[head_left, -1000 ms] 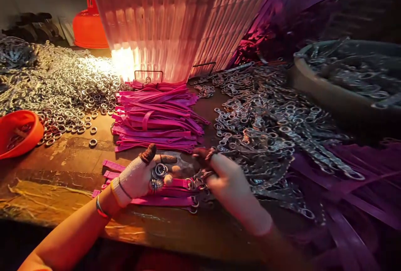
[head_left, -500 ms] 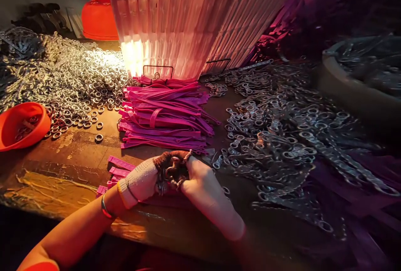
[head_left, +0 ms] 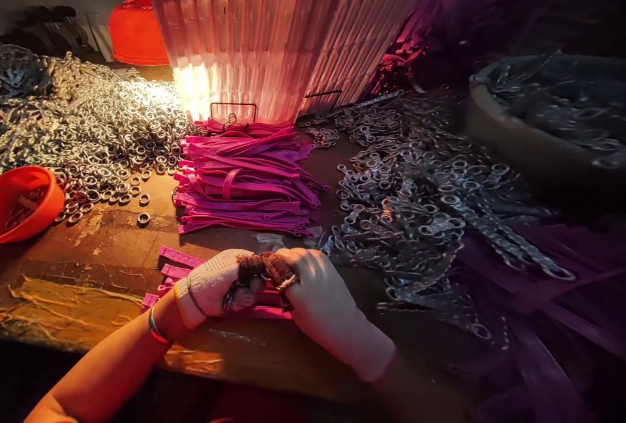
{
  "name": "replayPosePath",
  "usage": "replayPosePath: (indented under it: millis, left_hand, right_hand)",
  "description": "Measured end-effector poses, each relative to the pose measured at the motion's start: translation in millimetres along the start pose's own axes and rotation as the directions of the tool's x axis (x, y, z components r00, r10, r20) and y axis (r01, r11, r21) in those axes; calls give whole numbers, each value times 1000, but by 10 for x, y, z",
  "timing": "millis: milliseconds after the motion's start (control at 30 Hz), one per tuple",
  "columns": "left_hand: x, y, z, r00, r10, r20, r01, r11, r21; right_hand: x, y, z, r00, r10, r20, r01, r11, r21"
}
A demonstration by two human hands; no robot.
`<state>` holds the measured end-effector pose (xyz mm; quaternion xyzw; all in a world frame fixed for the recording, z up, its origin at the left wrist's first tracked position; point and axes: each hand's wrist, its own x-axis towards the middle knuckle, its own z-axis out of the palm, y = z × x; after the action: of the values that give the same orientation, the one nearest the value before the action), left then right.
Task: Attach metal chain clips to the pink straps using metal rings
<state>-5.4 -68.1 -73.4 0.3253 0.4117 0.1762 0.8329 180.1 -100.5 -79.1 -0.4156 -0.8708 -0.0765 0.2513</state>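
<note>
My left hand [head_left: 210,283], in a white dotted knit glove with a dark brown-red fingertip, is closed around small shiny metal rings [head_left: 229,298], partly hidden by its fingers. Against it presses my right hand [head_left: 320,296], also gloved in white, its fingertips pinched together; whatever they hold is hidden. Both hands are over a few magenta fabric strips [head_left: 182,257] near the table's front edge. Just beyond lies a thick pile of similar magenta strips [head_left: 244,182], with one strip looped on top.
A large heap of metal rings [head_left: 117,123] and an orange bowl [head_left: 32,204] are at left. Dark metal ring-ended pieces [head_left: 415,208] spread at right, before a wide tub [head_left: 518,130]. An orange lamp [head_left: 138,32] and corrugated panel [head_left: 244,32] stand at the back.
The view has turned slightly right, so the table things shift left. My right hand has rolled over, its back now facing up, and the rings between the hands are less visible.
</note>
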Motion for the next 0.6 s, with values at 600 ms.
replayPosePath:
  millis: [600]
  left_hand:
    - [-137, 19, 121, 873, 482, -80, -283, 633, 721]
  right_hand:
    - [-13, -98, -40, 891, 417, 178, -443, 720, 533]
